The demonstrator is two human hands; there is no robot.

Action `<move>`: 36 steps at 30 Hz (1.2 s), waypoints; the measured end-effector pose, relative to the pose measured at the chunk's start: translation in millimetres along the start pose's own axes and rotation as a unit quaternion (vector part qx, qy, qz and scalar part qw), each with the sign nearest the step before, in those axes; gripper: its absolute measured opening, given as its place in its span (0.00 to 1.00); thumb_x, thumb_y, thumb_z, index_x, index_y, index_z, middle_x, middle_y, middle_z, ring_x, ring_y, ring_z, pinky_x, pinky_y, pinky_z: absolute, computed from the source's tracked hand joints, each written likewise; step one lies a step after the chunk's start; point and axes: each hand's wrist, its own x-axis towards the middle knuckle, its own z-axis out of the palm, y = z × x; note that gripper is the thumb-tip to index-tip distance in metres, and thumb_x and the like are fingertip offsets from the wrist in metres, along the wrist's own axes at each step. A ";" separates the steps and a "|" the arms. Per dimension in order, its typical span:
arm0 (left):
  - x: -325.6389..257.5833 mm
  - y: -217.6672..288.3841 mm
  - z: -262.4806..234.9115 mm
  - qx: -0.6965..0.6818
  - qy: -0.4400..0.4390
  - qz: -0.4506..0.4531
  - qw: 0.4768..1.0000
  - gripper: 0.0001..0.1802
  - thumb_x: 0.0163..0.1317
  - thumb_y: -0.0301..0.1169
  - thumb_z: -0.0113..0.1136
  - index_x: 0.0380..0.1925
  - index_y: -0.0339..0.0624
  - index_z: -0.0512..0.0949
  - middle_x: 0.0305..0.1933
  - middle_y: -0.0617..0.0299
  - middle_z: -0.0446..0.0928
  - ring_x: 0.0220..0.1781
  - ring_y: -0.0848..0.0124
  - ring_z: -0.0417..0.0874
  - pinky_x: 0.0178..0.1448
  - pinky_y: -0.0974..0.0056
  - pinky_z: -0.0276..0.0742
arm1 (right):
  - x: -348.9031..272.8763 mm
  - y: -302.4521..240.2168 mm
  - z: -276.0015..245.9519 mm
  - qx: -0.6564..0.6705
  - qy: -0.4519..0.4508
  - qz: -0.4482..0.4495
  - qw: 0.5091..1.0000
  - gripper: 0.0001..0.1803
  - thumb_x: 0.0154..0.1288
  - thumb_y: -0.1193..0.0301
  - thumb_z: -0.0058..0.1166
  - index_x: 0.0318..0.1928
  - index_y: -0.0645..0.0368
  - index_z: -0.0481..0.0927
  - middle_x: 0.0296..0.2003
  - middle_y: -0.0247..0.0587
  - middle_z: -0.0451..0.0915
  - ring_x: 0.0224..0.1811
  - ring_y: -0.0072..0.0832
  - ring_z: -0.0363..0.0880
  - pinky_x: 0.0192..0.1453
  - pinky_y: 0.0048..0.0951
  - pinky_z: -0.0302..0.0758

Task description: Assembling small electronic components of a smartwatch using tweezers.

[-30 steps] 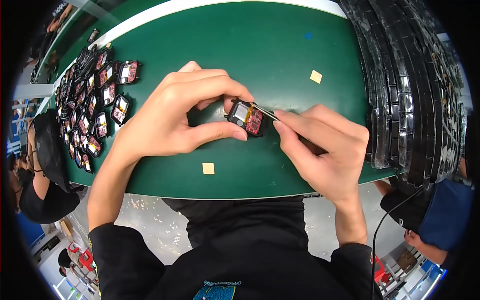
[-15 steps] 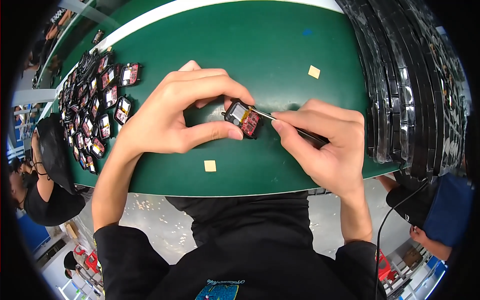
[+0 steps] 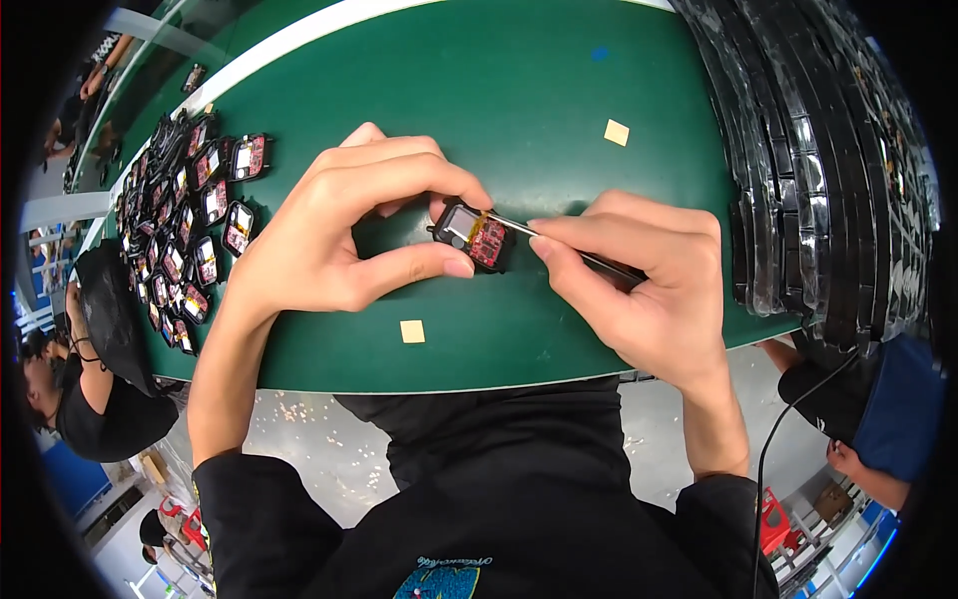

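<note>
Black-cased device [image 3: 444, 232]: a small open housing with rounded corners, its inside facing up, tilted so that its sides run aslant to the table edge.
Inside the case: a pale silver block [image 3: 463, 221] toward the left, a grey disc [image 3: 458, 242] below it, a strip of yellow film [image 3: 477, 229] across the middle and a red circuit board [image 3: 489, 244] filling the right part.
Device's place: in the person's fingers, over the middle of the green table [image 3: 539, 90]; whether its underside touches the surface cannot be told.
Left hand [image 3: 314, 225]: gripping the device, forefinger bent over its upper edge and thumb along its lower left side, the palm arched and the wrist bent inward from the lower left.
Right hand [image 3: 649, 275]: closed in a pencil-like grip on a slim metal tool [image 3: 514, 227], thumb and forefinger pinching it, the other fingers curled beneath.
Tool tip: at the device's upper right edge, near the yellow film; exact contact is too small to tell.
Left side of table: a heap of similar devices [image 3: 180, 215].
Right side: stacked black trays [image 3: 808, 190].
Pale yellow squares: one [image 3: 412, 331] near the front edge, another [image 3: 617, 132] farther back.
</note>
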 end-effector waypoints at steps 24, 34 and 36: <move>-1.9 1.2 -2.4 -0.002 0.005 -0.010 1.000 0.29 0.52 0.39 0.87 0.53 0.43 0.91 0.40 0.65 0.85 0.34 0.71 0.69 0.46 0.64 0.64 | -0.6 -1.5 1.9 -0.019 -0.007 -0.045 0.999 0.08 0.63 0.85 0.73 0.43 0.66 0.95 0.22 0.35 0.81 0.19 0.18 0.74 0.24 0.26 0.65; 5.3 13.0 -6.1 -0.022 0.032 -0.097 0.995 0.30 0.57 0.34 0.83 0.60 0.40 0.86 0.38 0.62 0.77 0.35 0.70 0.71 0.44 0.63 0.69 | -0.5 -1.7 -6.3 0.015 0.141 -0.017 0.990 0.05 0.66 0.81 0.72 0.41 0.67 0.95 0.23 0.37 0.82 0.19 0.17 0.74 0.23 0.27 0.65; 20.5 18.2 -10.0 -0.064 0.083 -0.068 0.992 0.29 0.58 0.31 0.81 0.60 0.38 0.86 0.40 0.62 0.77 0.36 0.73 0.72 0.42 0.65 0.70 | -2.6 -0.4 -6.0 0.030 0.144 -0.021 0.989 0.05 0.66 0.80 0.72 0.42 0.67 0.94 0.23 0.39 0.83 0.20 0.20 0.76 0.24 0.28 0.68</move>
